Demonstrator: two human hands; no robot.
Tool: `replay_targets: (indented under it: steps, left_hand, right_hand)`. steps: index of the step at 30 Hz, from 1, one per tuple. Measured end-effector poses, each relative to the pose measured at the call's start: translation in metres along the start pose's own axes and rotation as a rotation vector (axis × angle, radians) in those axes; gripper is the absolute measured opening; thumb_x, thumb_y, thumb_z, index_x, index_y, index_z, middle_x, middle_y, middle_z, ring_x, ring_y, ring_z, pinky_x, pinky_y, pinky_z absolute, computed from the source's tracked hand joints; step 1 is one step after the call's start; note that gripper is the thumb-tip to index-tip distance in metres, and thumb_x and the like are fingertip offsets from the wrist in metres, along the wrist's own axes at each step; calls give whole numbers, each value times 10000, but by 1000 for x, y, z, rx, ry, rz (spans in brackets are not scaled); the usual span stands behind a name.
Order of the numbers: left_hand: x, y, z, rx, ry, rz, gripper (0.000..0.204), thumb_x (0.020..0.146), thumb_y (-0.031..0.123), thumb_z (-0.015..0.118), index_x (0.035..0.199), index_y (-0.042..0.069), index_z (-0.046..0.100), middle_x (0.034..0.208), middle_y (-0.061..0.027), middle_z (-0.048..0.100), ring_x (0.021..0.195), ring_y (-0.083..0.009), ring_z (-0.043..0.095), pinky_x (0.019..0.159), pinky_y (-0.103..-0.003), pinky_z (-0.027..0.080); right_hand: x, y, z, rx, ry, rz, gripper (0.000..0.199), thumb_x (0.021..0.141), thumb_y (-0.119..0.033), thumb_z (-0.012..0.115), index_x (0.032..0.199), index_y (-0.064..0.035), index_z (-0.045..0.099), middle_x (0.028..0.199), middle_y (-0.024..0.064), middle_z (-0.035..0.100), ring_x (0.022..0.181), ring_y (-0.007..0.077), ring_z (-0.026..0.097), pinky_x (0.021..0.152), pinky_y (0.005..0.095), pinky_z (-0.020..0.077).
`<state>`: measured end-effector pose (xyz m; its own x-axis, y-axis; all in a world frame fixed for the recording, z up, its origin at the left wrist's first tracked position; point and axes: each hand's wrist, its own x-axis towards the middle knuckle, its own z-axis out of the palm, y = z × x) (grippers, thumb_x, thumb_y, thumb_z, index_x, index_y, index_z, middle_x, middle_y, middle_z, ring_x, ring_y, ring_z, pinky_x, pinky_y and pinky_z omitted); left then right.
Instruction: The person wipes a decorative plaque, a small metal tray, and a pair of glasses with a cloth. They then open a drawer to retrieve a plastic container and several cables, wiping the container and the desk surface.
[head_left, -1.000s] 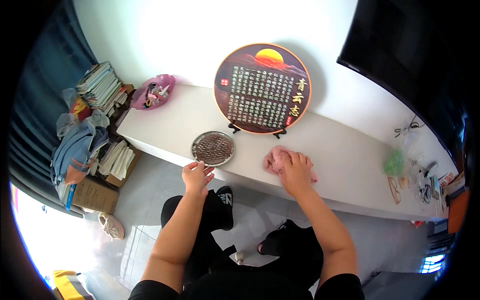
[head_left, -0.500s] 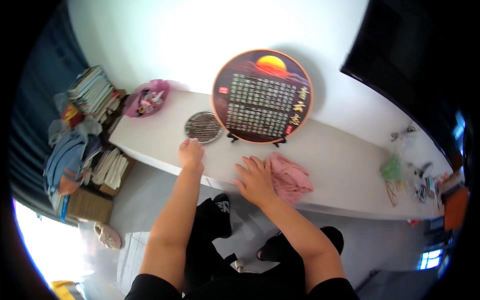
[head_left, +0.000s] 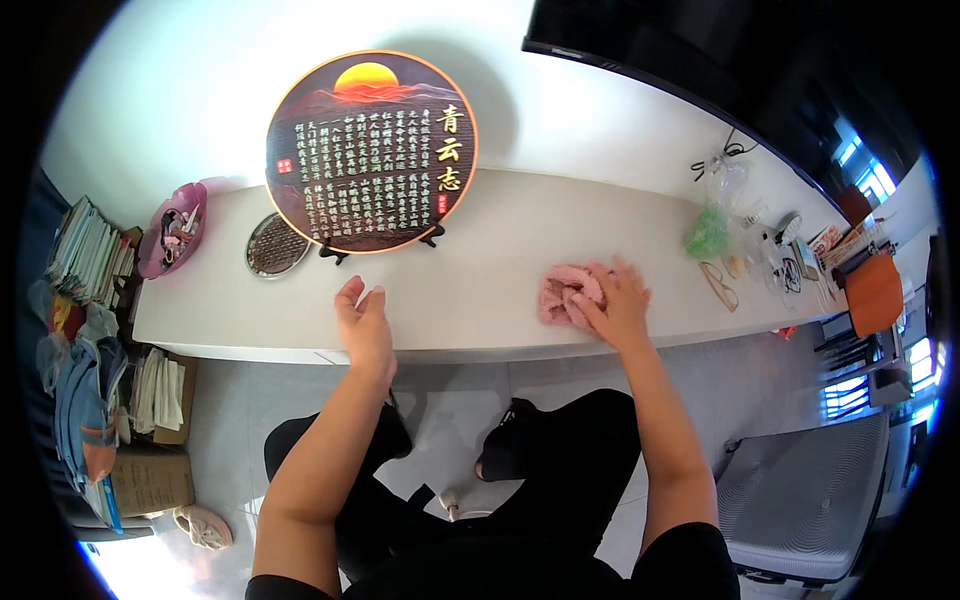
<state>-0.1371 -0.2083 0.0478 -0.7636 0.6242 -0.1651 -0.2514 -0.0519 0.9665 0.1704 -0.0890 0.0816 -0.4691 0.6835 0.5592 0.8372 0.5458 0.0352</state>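
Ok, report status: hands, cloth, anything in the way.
Right hand on the bunched pink cloth. Left hand empty, well left of it. Cloth on white counter. Glasses farther right, apart from it.

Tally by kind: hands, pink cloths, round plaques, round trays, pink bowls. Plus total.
Left hand, right hand: 2
Pink cloth: 1
Round plaque: 1
Round tray: 1
Pink bowl: 1
Total: 6

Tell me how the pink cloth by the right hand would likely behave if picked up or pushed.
The pink cloth would probably hang floppy when lifted, since it lies crumpled in soft folds against the right hand. Pushed, it would likely bunch up rather than roll or tip, as it sits low on the white counter.
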Motion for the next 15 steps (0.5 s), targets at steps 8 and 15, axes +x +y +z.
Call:
replay_targets:
  steps: [8, 15]
  left_hand:
    - [-23, -17, 40, 19, -47, -64, 436, 890, 120, 562, 1279, 9, 399, 1264, -119, 440, 1086, -174, 450, 951, -309, 363]
    - [-34, -9, 39, 13, -94, -30, 427, 876, 129, 575, 1256, 8, 423, 1222, -107, 472, 1084, -170, 457, 947, -299, 365]
  right_hand:
    - [-11, -105, 27, 694, -99, -438, 300, 613, -325, 643, 870, -170, 648, 819, 1, 659, 820, 240, 626, 721, 394, 470]
    - [2, 31, -1, 494, 192, -66, 260, 618, -262, 670, 846, -140, 646, 895, 74, 653, 878, 259, 603, 725, 346, 476]
